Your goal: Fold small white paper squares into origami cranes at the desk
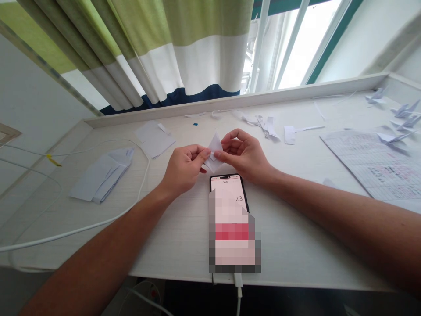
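Between my two hands is a small folded white paper (215, 144), diamond-shaped with a pointed top. My left hand (186, 169) pinches its left edge between thumb and fingers. My right hand (242, 154) has its thumb on the paper's lower middle and its curled fingers at the right edge. Just below the hands lies a phone (227, 191) with a lit screen showing "23"; its lower part is pixelated.
Folded sheets (104, 175) and a paper stack (155, 138) lie left. Paper scraps (263, 125) are behind my right hand. Written sheets (378, 162) and several folded paper shapes (391, 138) sit right. A white cable (82, 229) crosses the left side.
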The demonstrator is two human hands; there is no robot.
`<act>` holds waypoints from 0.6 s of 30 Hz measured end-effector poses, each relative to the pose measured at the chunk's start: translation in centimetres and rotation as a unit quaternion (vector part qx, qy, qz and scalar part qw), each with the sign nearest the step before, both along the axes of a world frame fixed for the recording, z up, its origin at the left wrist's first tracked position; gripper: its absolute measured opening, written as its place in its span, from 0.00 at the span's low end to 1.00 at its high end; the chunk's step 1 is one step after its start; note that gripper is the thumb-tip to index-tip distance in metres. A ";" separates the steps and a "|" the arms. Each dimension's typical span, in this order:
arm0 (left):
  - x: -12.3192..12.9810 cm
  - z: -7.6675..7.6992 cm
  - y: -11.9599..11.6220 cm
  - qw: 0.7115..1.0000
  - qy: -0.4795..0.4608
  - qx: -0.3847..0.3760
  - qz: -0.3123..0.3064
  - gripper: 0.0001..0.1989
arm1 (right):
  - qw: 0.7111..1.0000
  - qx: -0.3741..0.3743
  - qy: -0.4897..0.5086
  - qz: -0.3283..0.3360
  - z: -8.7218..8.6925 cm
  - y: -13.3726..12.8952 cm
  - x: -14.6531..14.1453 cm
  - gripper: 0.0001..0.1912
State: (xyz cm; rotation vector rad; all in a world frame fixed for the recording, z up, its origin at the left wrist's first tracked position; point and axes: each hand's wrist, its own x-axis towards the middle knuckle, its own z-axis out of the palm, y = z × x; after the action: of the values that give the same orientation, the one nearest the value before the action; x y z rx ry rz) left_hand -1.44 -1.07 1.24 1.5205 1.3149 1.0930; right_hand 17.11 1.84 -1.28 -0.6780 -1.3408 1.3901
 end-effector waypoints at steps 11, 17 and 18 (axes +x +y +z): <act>0.6 -0.6 0.2 0.999 -0.045 -0.011 0.004 0.23 | 1.000 -0.020 -0.010 -0.021 0.2 0.4 0.4 0.23; 0.3 -0.8 0.3 0.997 -0.077 -0.013 0.020 0.23 | 0.999 -0.042 -0.010 -0.032 0.0 1.1 0.5 0.18; 0.3 -0.8 0.3 0.996 -0.081 -0.014 0.021 0.22 | 0.999 -0.030 -0.027 -0.023 0.1 1.1 0.5 0.19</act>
State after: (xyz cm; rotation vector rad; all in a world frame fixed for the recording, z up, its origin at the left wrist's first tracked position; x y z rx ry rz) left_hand -1.14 -0.74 0.41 1.3595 1.2499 1.1922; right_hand 17.57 2.89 -1.14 -0.7874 -1.3212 1.3888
